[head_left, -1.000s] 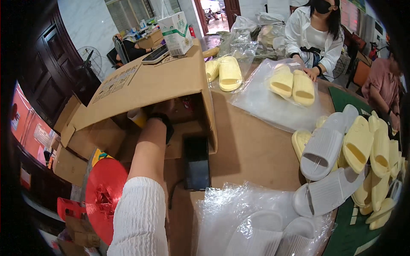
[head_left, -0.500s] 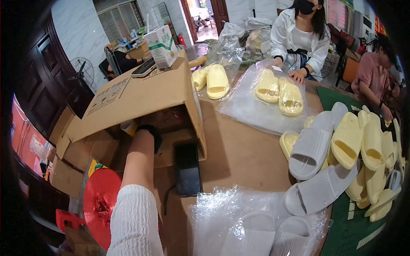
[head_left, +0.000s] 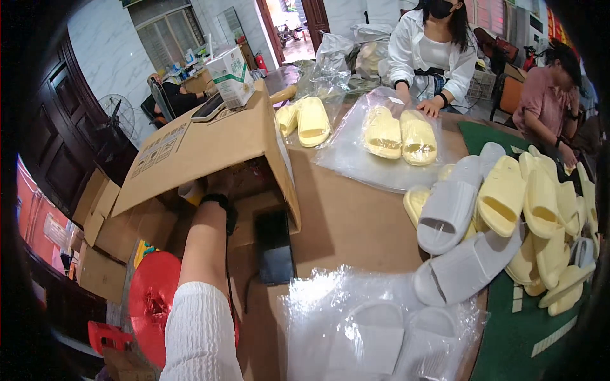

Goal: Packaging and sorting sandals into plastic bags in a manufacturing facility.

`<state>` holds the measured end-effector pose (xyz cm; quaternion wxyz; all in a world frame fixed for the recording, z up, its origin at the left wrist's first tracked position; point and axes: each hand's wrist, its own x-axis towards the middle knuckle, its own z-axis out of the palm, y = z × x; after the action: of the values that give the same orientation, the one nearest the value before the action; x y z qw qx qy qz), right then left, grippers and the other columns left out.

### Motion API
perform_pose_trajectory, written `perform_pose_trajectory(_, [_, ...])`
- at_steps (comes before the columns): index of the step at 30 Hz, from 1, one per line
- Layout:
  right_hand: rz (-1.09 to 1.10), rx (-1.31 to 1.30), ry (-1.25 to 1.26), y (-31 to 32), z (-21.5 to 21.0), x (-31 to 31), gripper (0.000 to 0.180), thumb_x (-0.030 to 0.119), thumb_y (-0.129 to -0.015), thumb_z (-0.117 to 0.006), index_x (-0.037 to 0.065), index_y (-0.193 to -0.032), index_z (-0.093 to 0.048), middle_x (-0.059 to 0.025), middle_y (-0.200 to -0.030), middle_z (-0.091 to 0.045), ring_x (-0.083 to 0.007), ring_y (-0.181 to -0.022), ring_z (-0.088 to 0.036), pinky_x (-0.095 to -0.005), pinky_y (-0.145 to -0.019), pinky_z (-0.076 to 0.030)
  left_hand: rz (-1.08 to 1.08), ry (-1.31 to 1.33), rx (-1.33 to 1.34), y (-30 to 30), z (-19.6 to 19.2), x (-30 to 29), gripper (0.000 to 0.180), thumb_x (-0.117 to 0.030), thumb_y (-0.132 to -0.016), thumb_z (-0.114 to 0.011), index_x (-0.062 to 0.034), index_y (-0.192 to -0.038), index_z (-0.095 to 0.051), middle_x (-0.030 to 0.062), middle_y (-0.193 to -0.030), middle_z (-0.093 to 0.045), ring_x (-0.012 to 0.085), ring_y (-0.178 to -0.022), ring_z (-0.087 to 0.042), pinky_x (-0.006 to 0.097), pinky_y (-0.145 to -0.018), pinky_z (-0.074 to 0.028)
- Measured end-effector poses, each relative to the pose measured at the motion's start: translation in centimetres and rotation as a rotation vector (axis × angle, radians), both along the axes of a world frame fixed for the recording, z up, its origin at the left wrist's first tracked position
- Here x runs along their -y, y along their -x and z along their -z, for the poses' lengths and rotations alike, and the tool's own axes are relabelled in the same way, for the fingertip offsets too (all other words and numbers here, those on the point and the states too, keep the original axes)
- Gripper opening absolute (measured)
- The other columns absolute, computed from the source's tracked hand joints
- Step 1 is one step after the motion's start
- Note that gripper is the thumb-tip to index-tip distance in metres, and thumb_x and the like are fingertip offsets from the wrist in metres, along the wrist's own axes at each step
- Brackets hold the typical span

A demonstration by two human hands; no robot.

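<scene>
Marbled pale walls (head_left: 108, 38) stand at the back, with a dark panelled wooden door (head_left: 70, 120) at far left and a wire-caged fan (head_left: 116, 120) beside it. Nearer, a big round roll of shiny red plastic (head_left: 149, 298) sits partly behind the left forearm (head_left: 202, 254), which wears a white crinkled sleeve (head_left: 200, 330). That arm reaches through the open side of a brown cardboard box (head_left: 190, 149) resting on a brown worktop (head_left: 343, 222). Inside, in shadow, the left hand (head_left: 222, 183) is near a small white-and-yellow object (head_left: 190, 192); I cannot tell whether its grip is apart or clamped on something. The right hand is out of view. Atop the box are a smartphone (head_left: 208, 108) and a white-and-green carton (head_left: 230, 76). A flat black rectangular slab (head_left: 274, 247) lies at the box's mouth. Rightward come pale-yellow ribbed slippers (head_left: 313, 120), white slippers in a clear plastic bag (head_left: 368, 340) at the near edge, and a bagged yellow pair (head_left: 400, 138) by a masked co-worker's hands (head_left: 432, 105). Far right, grey slippers (head_left: 451, 209) overlap a yellow slipper heap (head_left: 543, 203) on a green mat (head_left: 537, 333).
</scene>
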<state>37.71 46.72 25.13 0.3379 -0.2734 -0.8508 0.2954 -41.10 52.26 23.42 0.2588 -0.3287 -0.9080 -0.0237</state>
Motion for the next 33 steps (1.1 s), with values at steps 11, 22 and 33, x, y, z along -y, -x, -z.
perform_pose_trajectory(11, [0.019,-0.058,-0.037,-2.0,4.8,1.8,0.019,0.007,-0.079,-0.073,0.005,-0.097,-0.067,-0.0143,-0.104,-0.064,-0.0302,-0.093,-0.061,-0.0393,-0.082,-0.048,-0.13,0.246,0.296,-23.2,-7.1,2.3,0.03,-0.016,-0.086,-0.057,-0.0014,-0.108,-0.071,0.024,-0.115,-0.067,0.0341,-0.107,-0.067,0.04,-0.087,-0.056])
perform_pose_trajectory(22, [0.068,-0.239,0.096,-1.4,3.9,2.9,0.01,0.002,-0.08,-0.071,0.004,-0.088,-0.066,-0.0105,-0.09,-0.064,-0.0274,-0.086,-0.062,-0.034,-0.072,-0.051,1.475,-0.27,1.251,-60.9,-22.3,24.5,0.014,-0.004,-0.093,-0.059,-0.0004,-0.102,-0.068,0.0125,-0.098,-0.064,0.0227,-0.089,-0.062,0.032,-0.08,-0.05])
perform_pose_trajectory(33, [0.023,-0.264,0.103,-1.4,4.7,2.8,0.009,0.001,-0.082,-0.07,0.003,-0.089,-0.065,-0.0082,-0.09,-0.062,-0.0213,-0.083,-0.061,-0.0293,-0.07,-0.051,2.483,-0.727,1.787,-71.9,-23.4,32.7,0.012,-0.009,-0.089,-0.073,0.0022,-0.091,-0.069,0.0161,-0.1,-0.066,0.0278,-0.084,-0.064,0.036,-0.068,-0.049])
